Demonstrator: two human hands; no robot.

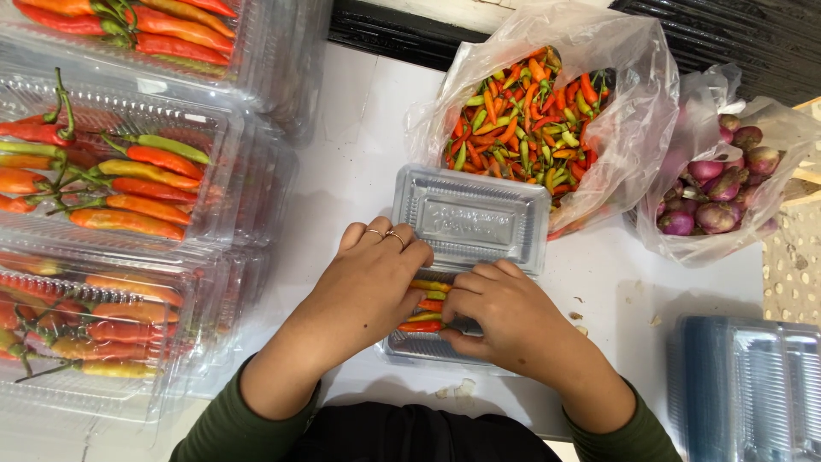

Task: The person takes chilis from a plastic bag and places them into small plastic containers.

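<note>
a white worktop (pixel 351 171) fills the head view, with a dark edge at the far side. in the middle, just before the person, lies a small clear plastic clamshell box (pixel 466 222), its hinged lid laid open away from the body and its tray under the hands. the tray holds small chilies (pixel 425 305), red, orange and green, lying side by side.

the left hand (pixel 368 287) rests flat over the left part of the tray, fingers (pixel 402 257) bent down and pressing on the chilies; two thin rings show on it. the right hand (pixel 500 316) lies over the right part, fingers curled with the tips against the chilies. it is not possible to tell if either hand really grips a chili or only pushes on them.

i judge the box is very light, thin and springy, easy to dent, so it is best held at the stiff rim. the chilies look smooth, waxy and a little slippery.

behind the box an open clear bag (pixel 633 128) holds many more small chilies, and a second bag (pixel 770 171) holds purple shallots. at left, stacked clear boxes (pixel 214 162) hold long red and orange chilies. at lower right stands a pile of empty boxes (pixel 744 385).
</note>
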